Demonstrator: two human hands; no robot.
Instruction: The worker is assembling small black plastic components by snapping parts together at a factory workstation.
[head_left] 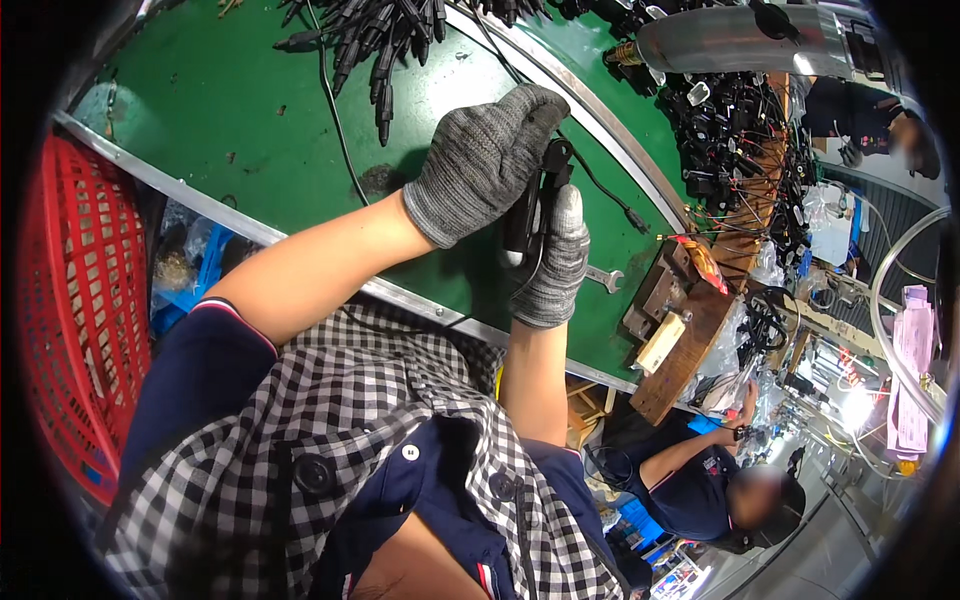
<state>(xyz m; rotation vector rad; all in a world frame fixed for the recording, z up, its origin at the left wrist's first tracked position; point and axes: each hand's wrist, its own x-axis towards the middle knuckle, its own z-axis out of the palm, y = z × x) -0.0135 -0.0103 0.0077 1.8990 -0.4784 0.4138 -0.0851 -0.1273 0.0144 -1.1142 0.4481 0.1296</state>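
Note:
My left hand [478,160], in a grey knit glove, is closed at the upper end of a long black hinged part [522,218]. Its fingertips are hidden. My right hand [560,262], gloved the same way, grips the lower part of this piece with the thumb pointing up along it. A round black joint [558,153] shows between the two hands. From behind my right hand juts the open jaw of a metal wrench [606,279]; whether I hold it or it lies on the table cannot be seen. A black cable [606,182] with a plug end trails to the right.
The green work table [230,130] has a metal rim. Black cables with connectors [385,50] heap at the far side. Many black parts [725,140] lie far right, near metal blocks [660,290]. A red basket [85,310] stands left. A co-worker [700,490] sits at right.

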